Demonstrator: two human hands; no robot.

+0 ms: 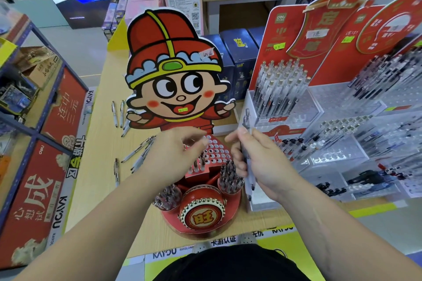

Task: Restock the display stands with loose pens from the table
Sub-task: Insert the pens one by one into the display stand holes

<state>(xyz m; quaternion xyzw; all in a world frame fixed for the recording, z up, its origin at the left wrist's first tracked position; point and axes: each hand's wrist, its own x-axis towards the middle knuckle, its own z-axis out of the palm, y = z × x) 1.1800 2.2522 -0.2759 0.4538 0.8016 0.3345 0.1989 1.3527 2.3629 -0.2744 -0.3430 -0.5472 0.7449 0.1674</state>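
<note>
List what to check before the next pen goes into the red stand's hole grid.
1. Supply: right hand grips a bundle of pens: ok.
2. Pen ready in left hand: it is blurred above the grid: cannot tell.
3. Free holes in the hole grid: many are empty: ok.
4. Table stock: loose pens lie left of the stand: ok.
5. Room in the round cup in front: looks packed: not ok.

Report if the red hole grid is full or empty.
Mostly empty: red hole grid shows many open holes; few pens stand inside.
</note>
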